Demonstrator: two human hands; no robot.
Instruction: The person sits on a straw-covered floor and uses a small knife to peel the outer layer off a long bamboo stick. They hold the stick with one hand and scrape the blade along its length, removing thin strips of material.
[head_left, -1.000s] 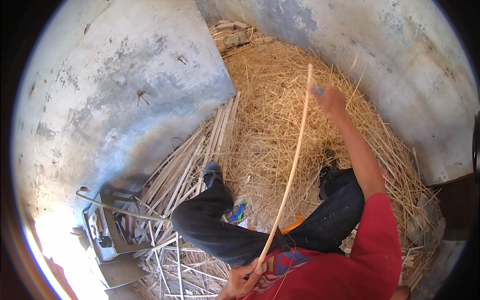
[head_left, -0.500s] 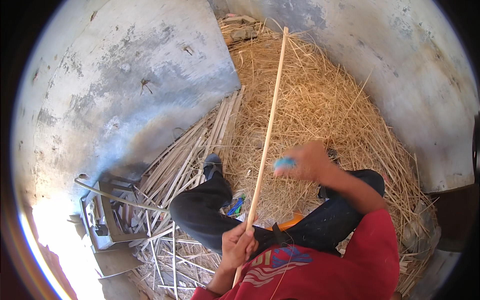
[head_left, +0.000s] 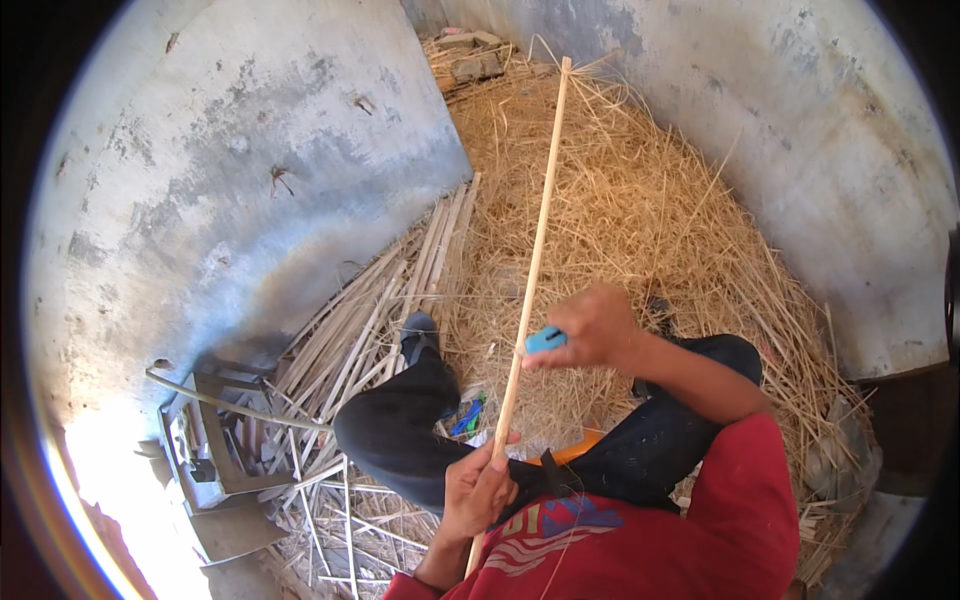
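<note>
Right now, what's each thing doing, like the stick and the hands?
Long stick: slanted, held near its lower end.
Left hand: closed around the stick.
Right hand: holding a blue tool against the stick.
Straw pile: loose, spread over the floor.
Split sticks: lying in a heap by the wall.

floor [head_left: 250,200]: concrete | on it: straw heap [head_left: 640,220], split cane strips [head_left: 400,300], metal frame [head_left: 210,440]
</note>
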